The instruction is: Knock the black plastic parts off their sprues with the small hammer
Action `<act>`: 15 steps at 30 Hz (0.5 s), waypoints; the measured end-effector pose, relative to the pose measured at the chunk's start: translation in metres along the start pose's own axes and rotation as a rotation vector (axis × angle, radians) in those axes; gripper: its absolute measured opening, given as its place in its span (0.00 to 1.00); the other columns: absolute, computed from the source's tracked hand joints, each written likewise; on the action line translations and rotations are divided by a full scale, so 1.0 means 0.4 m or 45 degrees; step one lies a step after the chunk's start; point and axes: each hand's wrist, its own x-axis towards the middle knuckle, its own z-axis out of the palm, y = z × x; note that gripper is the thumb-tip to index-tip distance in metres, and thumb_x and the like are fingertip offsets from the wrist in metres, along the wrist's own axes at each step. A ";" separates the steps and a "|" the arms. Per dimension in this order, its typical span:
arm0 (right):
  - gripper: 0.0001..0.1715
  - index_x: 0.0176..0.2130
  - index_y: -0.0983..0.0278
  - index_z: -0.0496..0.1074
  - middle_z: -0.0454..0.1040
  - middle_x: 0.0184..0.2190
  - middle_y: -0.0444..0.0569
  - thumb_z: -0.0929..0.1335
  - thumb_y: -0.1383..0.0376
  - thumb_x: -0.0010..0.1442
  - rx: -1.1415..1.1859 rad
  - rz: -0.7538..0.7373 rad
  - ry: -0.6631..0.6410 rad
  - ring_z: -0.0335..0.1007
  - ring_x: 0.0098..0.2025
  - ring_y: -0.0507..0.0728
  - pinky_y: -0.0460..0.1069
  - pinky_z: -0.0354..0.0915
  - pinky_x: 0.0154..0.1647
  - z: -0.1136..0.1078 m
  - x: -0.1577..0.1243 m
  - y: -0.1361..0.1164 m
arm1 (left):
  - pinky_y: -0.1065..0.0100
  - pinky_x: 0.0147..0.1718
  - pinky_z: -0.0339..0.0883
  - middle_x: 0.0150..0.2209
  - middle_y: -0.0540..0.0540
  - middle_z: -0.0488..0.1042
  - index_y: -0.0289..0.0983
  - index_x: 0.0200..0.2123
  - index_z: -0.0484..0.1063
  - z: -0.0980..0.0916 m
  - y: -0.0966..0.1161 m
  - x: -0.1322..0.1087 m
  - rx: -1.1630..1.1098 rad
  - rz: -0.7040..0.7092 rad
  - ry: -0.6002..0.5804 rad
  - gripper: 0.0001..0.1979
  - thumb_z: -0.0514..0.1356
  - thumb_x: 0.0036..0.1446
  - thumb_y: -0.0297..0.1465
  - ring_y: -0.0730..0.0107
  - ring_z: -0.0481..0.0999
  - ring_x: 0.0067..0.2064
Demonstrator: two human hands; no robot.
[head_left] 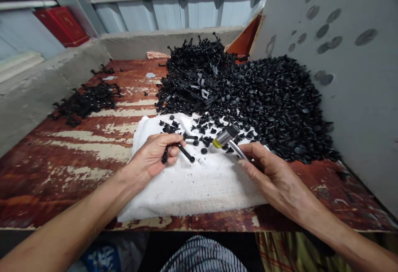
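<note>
My left hand is closed around a black bar-shaped part, whose round end sticks out to the right. Another dark round end shows below its fingers. In my right hand is a mallet with a metal head, one black face and one yellow face. Its head is raised over the white cloth, a little apart from the left hand. Small black round-headed pieces lie scattered on the cloth between and beyond both hands.
Behind the cloth rises a heap of black bar-like parts; a larger heap of round-headed pieces adjoins it on the right. A smaller pile of black parts lies left on the worn red table. A grey panel stands at the right.
</note>
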 end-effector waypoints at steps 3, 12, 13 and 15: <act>0.07 0.39 0.60 0.69 0.73 0.29 0.45 0.62 0.65 0.63 -0.003 0.006 -0.001 0.69 0.30 0.54 0.48 0.66 0.29 0.001 0.002 -0.002 | 0.82 0.07 0.50 0.20 0.47 0.70 0.27 0.20 0.72 0.001 0.000 0.000 -0.001 -0.001 0.002 0.10 0.58 0.51 0.17 0.85 0.60 0.13; 0.07 0.38 0.60 0.68 0.74 0.29 0.46 0.61 0.64 0.63 -0.017 0.018 -0.012 0.70 0.29 0.55 0.48 0.67 0.27 -0.002 0.000 -0.006 | 0.82 0.07 0.48 0.17 0.49 0.68 0.27 0.19 0.72 0.006 -0.003 -0.003 0.056 0.019 0.043 0.08 0.61 0.48 0.18 0.85 0.59 0.13; 0.07 0.37 0.61 0.68 0.74 0.29 0.46 0.61 0.64 0.63 -0.035 0.013 -0.020 0.70 0.29 0.55 0.48 0.67 0.27 -0.001 0.001 -0.006 | 0.81 0.07 0.47 0.18 0.48 0.69 0.27 0.18 0.72 0.007 -0.003 -0.005 0.069 0.016 0.055 0.08 0.61 0.48 0.18 0.85 0.59 0.13; 0.09 0.40 0.62 0.68 0.74 0.30 0.47 0.61 0.63 0.65 -0.085 -0.014 -0.026 0.70 0.29 0.56 0.49 0.67 0.27 0.002 0.005 -0.007 | 0.81 0.07 0.47 0.18 0.47 0.69 0.27 0.18 0.71 0.010 -0.003 -0.007 0.097 0.006 0.081 0.09 0.60 0.48 0.18 0.85 0.58 0.12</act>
